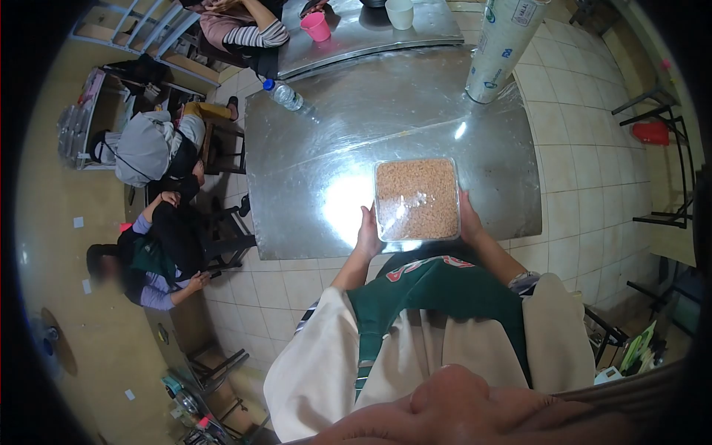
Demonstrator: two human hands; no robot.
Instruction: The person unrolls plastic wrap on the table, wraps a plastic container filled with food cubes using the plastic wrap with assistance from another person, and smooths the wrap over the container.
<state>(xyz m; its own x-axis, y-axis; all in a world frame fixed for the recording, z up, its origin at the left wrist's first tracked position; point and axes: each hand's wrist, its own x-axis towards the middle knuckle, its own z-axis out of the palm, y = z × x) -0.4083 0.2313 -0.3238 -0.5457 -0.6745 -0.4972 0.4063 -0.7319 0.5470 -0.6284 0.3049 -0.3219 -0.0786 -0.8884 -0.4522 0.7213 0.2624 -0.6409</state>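
A clear square plastic container (417,199) filled with light brown grains or crumbs is held over the near edge of the metal table (311,185). My left hand (369,236) grips its left side, thumb up along the wall. On the opposite side, my right hand (469,221) presses against the container's lower right wall. The fingers of both hands are partly hidden beneath or behind it. Light glares off the smooth clear top. Whether the container's base touches the table I cannot tell.
A water bottle (284,96) with a blue cap lies at the table's far left. A large printed roll (498,52) stands at the far right corner. Beyond are a pink cup (316,27) and a pale cup (400,13). Seated people (159,245) are on the left.
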